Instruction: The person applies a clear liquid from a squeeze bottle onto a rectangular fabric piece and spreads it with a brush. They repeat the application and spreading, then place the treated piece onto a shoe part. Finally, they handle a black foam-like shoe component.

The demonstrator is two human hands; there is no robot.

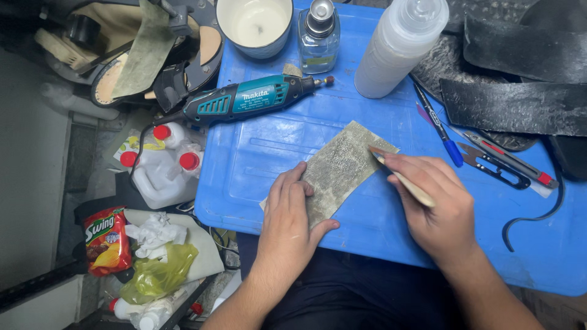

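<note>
My left hand (292, 211) lies flat, fingers spread, pinning the leather strip (338, 168) to the blue desk (257, 153). My right hand (437, 205) grips a brush (400, 178), its tip touching the strip's upper corner.

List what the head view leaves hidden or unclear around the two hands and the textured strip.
- Lower end of the textured strip: covered by the left hand.
- Middle of the wooden stick: wrapped by the right hand, so the grip is unclear.
- Stick tip on the strip: too small to tell what it carries.
- White bottle: top cut off by the upper edge.
</note>
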